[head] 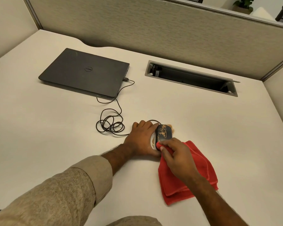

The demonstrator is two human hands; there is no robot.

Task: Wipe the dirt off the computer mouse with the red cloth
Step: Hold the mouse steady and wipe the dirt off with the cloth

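A black wired computer mouse (164, 132) is tipped on its side on the desk, speckled with brown dirt, and some dirt lies beside it at the far end. My left hand (141, 139) grips the mouse from the left, its white underside showing against my palm. My right hand (176, 158) pinches a corner of the red cloth (201, 170) and presses it to the near end of the mouse. The rest of the cloth trails on the desk under my right wrist.
The mouse cable (110, 123) coils left of the mouse and runs to a closed dark laptop (87, 72) at the back left. An open cable tray slot (192, 78) is set into the desk at the back right. A partition wall (170, 30) rises behind.
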